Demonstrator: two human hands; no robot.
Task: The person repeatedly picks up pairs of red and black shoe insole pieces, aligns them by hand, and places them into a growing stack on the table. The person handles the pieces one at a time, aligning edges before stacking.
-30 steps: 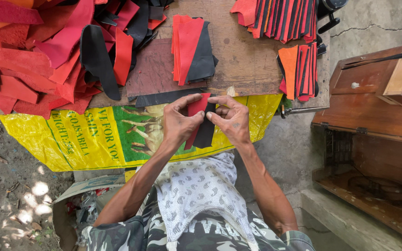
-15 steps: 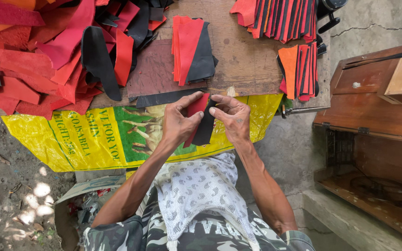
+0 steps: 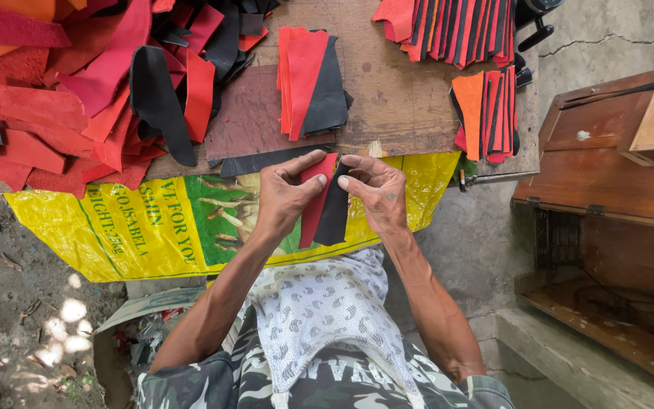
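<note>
Head view: left hand [image 3: 285, 193] and right hand [image 3: 376, 193] are pinching, grips clamped, red strip [image 3: 315, 203] and black strip [image 3: 334, 212], long axes running bench-to-body, just below bench [image 3: 395, 106] edge.

Both bare forearms reach forward, hands meeting close together.

The left hand [image 3: 285, 193] curls inward with its thumb stretched toward the right, fingers pinched in a grip. The right hand [image 3: 376, 193] faces it, fingertips bent and pressed together, knuckles up, wrists slightly angled inward.
</note>
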